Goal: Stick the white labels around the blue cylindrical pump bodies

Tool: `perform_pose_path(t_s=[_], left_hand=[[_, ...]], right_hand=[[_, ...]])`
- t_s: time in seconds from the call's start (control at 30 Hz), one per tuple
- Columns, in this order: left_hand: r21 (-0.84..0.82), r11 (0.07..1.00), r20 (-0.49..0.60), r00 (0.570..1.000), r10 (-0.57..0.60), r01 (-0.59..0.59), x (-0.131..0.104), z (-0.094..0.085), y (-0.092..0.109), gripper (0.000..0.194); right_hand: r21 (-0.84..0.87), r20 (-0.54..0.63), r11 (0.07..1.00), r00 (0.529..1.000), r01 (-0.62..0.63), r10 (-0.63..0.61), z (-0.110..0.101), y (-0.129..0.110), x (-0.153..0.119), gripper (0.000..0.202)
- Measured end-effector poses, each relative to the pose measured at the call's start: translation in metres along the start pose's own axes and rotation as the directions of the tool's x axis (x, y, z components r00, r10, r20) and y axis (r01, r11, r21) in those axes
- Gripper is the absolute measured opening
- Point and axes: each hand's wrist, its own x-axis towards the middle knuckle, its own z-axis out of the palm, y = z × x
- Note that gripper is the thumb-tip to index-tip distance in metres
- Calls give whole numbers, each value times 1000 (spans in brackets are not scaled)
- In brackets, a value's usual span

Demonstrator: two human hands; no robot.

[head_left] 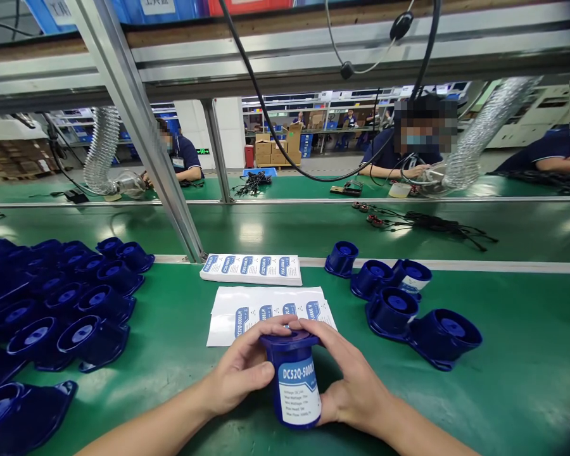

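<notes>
A dark blue pump housing (pixel 274 405) is held between both hands over the green bench, its wide flange uppermost. On its near side sits a blue and white label (pixel 300 392) printed DC52Q-5000L. My left hand (pixel 247 364) grips it from the left, with the fingers over the flange and the thumb against the side. From the right, my right hand (pixel 354 380) wraps it, fingertips on the flange and thumb low by the label's edge. Just behind lies a sheet of labels (pixel 228 301), partly covered by my fingers. Farther back rests a stack of label sheets (pixel 251 269).
Many blue housings (pixel 95 339) crowd the left of the bench. Several more housings (pixel 444 335) stand at the right, one labelled. A metal post (pixel 142 126) rises at left centre. Cables (pixel 427 221) lie beyond the white strip. Co-workers (pixel 384 152) sit across the line.
</notes>
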Motion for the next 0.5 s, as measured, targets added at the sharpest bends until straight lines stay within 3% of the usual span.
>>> perform_pose_path(t_s=[0.23,0.5], left_hand=[[-7,1000,-24,1000,-15,15,-1,2,0,44],[-85,993,-200,975,-99,84,-2,10,-11,30]], right_hand=[[-53,-5,998,1000,21,-21,5,-7,-1,126],[-180,-8,981,998,-68,68,14,-26,-6,123]])
